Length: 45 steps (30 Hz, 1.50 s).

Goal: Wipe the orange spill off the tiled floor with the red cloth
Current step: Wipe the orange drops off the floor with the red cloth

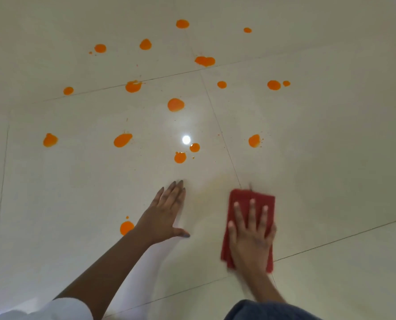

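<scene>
Several orange blobs of the spill (175, 104) dot the glossy cream tiled floor (331, 139), from the far side down to one blob (126, 227) beside my left wrist. The red cloth (243, 199) lies folded flat on the floor at lower right. My right hand (250, 236) presses on it, palm down, fingers spread; its outline is blurred. My left hand (167, 213) rests flat on the bare tile to the left of the cloth, fingers together, thumb out, holding nothing. A faint yellowish smear (212, 188) shows between the two hands.
Dark grout lines cross the tiles. A bright lamp reflection (186, 139) glares in the middle of the floor. A white sleeve (60, 310) and blue fabric (261, 311) sit at the bottom edge.
</scene>
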Tool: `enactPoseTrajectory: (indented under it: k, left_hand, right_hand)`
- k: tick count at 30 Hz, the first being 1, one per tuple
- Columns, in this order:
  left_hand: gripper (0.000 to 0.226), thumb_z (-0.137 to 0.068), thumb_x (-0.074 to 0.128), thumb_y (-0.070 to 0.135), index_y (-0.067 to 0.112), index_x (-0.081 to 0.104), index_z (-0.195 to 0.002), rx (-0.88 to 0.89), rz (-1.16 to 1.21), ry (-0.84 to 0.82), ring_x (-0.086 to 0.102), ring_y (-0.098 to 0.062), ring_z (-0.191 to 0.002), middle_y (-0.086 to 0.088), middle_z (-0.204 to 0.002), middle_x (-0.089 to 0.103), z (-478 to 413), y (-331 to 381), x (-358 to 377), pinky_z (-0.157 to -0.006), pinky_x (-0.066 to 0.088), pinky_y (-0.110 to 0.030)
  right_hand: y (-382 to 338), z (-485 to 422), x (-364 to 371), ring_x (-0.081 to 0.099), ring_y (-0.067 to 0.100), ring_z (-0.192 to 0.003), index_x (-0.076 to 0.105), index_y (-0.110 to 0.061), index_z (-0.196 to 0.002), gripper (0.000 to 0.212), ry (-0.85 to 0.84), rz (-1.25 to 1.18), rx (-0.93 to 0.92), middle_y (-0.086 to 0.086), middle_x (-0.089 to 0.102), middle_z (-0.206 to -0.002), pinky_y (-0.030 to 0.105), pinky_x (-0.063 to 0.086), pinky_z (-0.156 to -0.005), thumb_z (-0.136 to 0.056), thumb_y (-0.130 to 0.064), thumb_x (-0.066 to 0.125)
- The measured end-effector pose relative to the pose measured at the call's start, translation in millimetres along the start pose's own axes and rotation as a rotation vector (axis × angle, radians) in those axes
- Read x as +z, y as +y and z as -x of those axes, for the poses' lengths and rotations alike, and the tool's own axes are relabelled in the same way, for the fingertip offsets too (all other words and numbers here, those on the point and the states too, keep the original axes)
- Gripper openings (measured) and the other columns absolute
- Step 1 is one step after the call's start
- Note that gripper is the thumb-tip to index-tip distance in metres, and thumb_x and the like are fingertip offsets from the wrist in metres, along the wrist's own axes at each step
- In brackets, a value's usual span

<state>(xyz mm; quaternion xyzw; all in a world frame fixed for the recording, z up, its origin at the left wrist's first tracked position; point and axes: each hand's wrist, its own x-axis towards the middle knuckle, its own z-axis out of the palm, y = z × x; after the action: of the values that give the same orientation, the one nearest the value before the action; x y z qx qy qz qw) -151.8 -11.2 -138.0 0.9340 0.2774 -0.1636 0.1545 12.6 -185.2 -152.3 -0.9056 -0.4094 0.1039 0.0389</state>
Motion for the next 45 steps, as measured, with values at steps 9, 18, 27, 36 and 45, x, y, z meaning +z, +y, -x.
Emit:
enactPoseTrajectory:
  k: [9, 18, 27, 36, 45]
  left_hand:
    - [0.114, -0.07, 0.036, 0.082, 0.009, -0.008, -0.146, -0.056, -0.09, 0.004, -0.029, -0.028, -0.136, -0.008, -0.153, -0.022, 8, 1, -1, -0.109, -0.023, -0.042]
    - [0.107, -0.076, 0.035, 0.078, 0.014, -0.012, -0.147, -0.106, -0.117, 0.046, -0.037, -0.027, -0.132, -0.007, -0.154, -0.023, 20, -4, 3, -0.106, -0.027, -0.042]
    - [0.099, -0.079, 0.038, 0.075, 0.02, -0.008, -0.148, -0.185, -0.084, 0.059, -0.042, -0.024, -0.128, -0.007, -0.153, -0.027, 33, -12, 6, -0.107, -0.026, -0.042]
    - [0.114, -0.07, 0.046, 0.078, 0.011, -0.004, -0.148, -0.37, 0.068, 0.084, -0.029, -0.025, -0.138, -0.007, -0.155, -0.016, 101, -58, 16, -0.112, -0.019, -0.038]
    - [0.13, -0.052, 0.031, 0.094, 0.017, -0.028, -0.139, -0.529, 0.27, 0.066, -0.029, -0.019, -0.14, -0.002, -0.149, -0.033, 150, -90, 49, -0.114, -0.017, -0.038]
  right_hand:
    - [-7, -92, -8, 0.007, 0.029, -0.145, 0.02, -0.041, -0.146, 0.05, -0.02, 0.052, -0.097, -0.001, 0.015, -0.158, 0.055, 0.01, -0.113, -0.096, -0.042, 0.029]
    - [-70, -54, 0, 0.019, 0.031, -0.143, 0.027, -0.039, -0.145, 0.053, -0.061, 0.064, -0.486, -0.001, 0.025, -0.155, 0.059, 0.018, -0.11, -0.092, -0.038, 0.036]
    - [-63, 16, 10, 0.027, 0.038, -0.138, 0.036, -0.031, -0.143, 0.057, -0.1, 0.044, -0.312, 0.007, 0.032, -0.152, 0.064, 0.025, -0.103, -0.087, -0.04, 0.031]
    - [-86, 26, 25, 0.025, 0.034, -0.14, 0.03, -0.03, -0.145, 0.061, -0.05, 0.075, -0.433, 0.003, 0.028, -0.153, 0.063, 0.027, -0.104, -0.086, -0.043, 0.034]
    - [-208, -34, 34, 0.016, 0.029, -0.144, 0.028, -0.039, -0.144, 0.05, -0.103, 0.157, -0.933, -0.003, 0.024, -0.156, 0.058, 0.014, -0.112, -0.094, -0.042, 0.033]
